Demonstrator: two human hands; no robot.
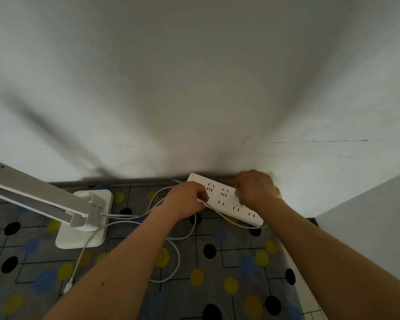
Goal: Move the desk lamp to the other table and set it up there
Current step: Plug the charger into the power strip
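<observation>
Bare forearms [129, 262] reach far across the patterned surface [217, 296]: left hand [185, 200] pinches the white cable [178, 257], right hand [254, 188] grips a plug [235, 197] on the power strip [247, 212]; desk lamp [83, 236] stands left.

A plain white wall [194, 77] fills the view from nine round to three o'clock. A thin dark scuff line [321, 141] runs across it toward two o'clock, and a soft grey shadow [56, 130] slants over it near ten. At six o'clock spreads a grey desk cloth [217, 262] printed with thin black lines and black, yellow and blue dots. At four o'clock a white panel [367, 215] borders the cloth; whether it is a wall or a cabinet side I cannot tell.
</observation>
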